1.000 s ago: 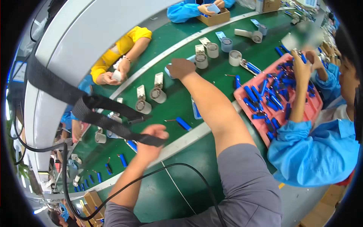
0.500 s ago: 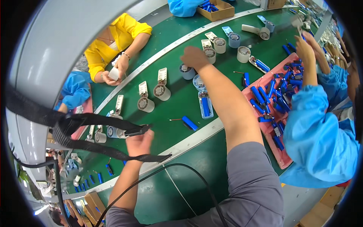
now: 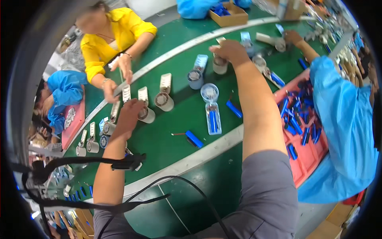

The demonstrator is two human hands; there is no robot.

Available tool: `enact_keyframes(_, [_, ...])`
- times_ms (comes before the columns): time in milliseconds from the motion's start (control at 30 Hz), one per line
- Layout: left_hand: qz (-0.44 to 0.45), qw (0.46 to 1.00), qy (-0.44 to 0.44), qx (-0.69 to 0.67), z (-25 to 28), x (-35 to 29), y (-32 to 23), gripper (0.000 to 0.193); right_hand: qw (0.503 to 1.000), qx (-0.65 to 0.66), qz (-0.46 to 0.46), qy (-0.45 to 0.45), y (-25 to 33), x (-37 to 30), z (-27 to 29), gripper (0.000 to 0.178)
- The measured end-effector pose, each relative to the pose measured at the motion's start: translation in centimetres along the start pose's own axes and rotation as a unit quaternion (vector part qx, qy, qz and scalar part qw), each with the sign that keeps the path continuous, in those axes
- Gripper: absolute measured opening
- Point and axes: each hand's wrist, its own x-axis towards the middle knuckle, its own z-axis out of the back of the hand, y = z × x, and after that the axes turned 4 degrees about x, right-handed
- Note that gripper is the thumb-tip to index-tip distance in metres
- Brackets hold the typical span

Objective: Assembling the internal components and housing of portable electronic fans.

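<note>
My left hand reaches onto the green table, its fingers at the side of a white handheld fan with a round head and open handle. Blur hides how closed those fingers are. My right hand is closed over the top of another white fan, which it partly covers. Between the hands stand a white fan and a blue fan. A light-blue fan lies nearer me, a blue battery in its open handle. Loose blue batteries with wires lie nearby.
A pink tray of blue batteries stands at the right, beside a co-worker's blue sleeve. Across the table, a person in yellow has both hands near several fans. Black straps cross the left foreground. A cardboard box stands at the back.
My left hand has moved forward to a white fan. My right hand has left the blue fan for a white one to its right. The person in yellow has moved their hands apart; the view has shifted.
</note>
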Motion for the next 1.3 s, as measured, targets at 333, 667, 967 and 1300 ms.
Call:
enact_keyframes(333, [0.037,0.998,0.057,0.012,-2.0,1.5,-0.9,0.051,0.996,-0.07,0.04,0.038,3.6,-3.2,-2.4,0.059])
enact_keyframes(667, [0.03,0.991,0.127,-0.028,-0.7,7.0,3.2,0.05,0.974,-0.028,0.208,0.09,13.6,-9.2,-5.0,0.058])
enact_keyframes(967, [-0.075,0.947,0.154,0.271,0.0,7.4,0.2,0.055,0.982,0.12,0.069,0.126,14.4,-6.7,-5.4,0.061])
enact_keyframes(1300, [0.058,0.963,0.194,0.18,-2.0,6.7,-3.2,0.05,0.946,0.106,0.029,0.305,15.9,-6.5,-3.7,0.064])
